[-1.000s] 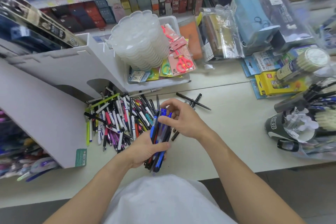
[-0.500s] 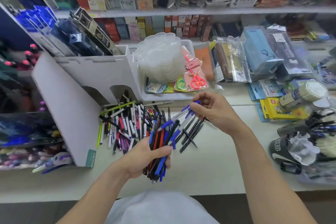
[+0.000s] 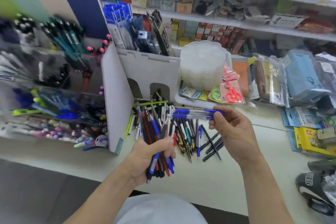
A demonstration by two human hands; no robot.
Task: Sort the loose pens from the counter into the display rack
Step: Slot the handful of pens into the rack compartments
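The task looked to be in its early-to-middle stage: a large heap of mixed loose pens (image 3: 163, 120) lay on the pale counter (image 3: 209, 178) at the centre of the frame, just right of the white-sided display rack (image 3: 116, 100), whose tiered compartments at the left already held many blurred pens. The left hand (image 3: 151, 156) had its grip curled tight around a thick bundle of blue, red and black pens (image 3: 156, 143), while the right hand (image 3: 231, 129) pinched two clear blue-capped pens (image 3: 192, 113) level above the heap. None of these had reached the rack, so most sorting seemingly remained.
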